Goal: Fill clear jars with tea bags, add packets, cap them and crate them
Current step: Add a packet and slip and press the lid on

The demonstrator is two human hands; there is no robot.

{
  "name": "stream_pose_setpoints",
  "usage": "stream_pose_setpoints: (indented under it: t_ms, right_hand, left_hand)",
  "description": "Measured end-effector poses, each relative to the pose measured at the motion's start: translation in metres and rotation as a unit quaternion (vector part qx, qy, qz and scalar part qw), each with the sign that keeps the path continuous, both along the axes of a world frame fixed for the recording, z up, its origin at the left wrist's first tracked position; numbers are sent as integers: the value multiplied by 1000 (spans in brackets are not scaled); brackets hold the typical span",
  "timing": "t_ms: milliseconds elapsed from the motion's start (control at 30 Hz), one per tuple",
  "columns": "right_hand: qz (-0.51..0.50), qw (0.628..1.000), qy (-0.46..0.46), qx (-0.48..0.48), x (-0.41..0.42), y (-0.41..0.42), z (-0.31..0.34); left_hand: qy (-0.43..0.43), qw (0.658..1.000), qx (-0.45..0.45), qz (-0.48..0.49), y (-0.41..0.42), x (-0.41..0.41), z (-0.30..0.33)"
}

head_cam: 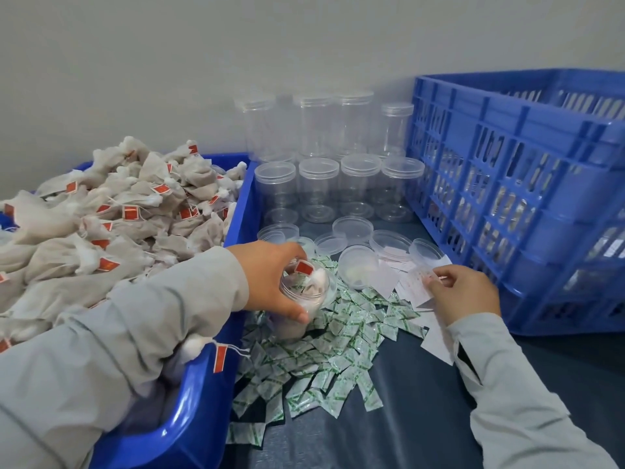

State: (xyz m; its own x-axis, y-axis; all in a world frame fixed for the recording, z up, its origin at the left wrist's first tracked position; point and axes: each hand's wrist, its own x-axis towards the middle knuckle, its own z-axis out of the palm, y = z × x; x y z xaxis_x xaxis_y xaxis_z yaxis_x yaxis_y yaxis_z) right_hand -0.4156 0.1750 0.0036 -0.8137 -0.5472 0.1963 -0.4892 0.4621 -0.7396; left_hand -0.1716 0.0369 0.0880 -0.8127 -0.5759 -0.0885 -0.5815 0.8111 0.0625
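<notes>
My left hand (270,275) grips the rim of a clear jar (306,299) filled with tea bags, one red tag showing at its open mouth. The jar stands among green-and-white packets (338,353) spread over the dark table. My right hand (463,292) pinches a small white paper slip (417,282) from a loose pile of slips beside the packets. A blue tub (209,394) at the left holds a heap of tea bags (111,221). Several loose clear lids (355,228) lie behind the packets.
Empty clear jars (318,187), some capped, stand in rows against the wall at the back. A tall blue slatted crate (521,198) fills the right side, close to my right hand. Dark table surface (422,418) shows in front.
</notes>
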Motion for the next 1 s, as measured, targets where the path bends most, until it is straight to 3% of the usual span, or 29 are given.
stream_pose_setpoints:
  t_ms: [233,367,567,800,1000]
  right_hand:
    - [-9,1000,28,10,1,-3,1]
    - [-17,997,35,-60,5,-1,6]
    - [84,954,-120,-261,46,-6,31]
    - [262,911,-202,-245,113,-34,53]
    - [212,921,-185,-271,128,-44,36]
  left_hand:
    - [-2,1000,3,-3,0,0,0]
    - [-5,1000,1,0,1,-1,2]
    - [-16,1000,-8,-2,3,0,4]
    - [-15,1000,-23,9,7,-1,6]
    - [-8,1000,-18,-4,5,-1,5]
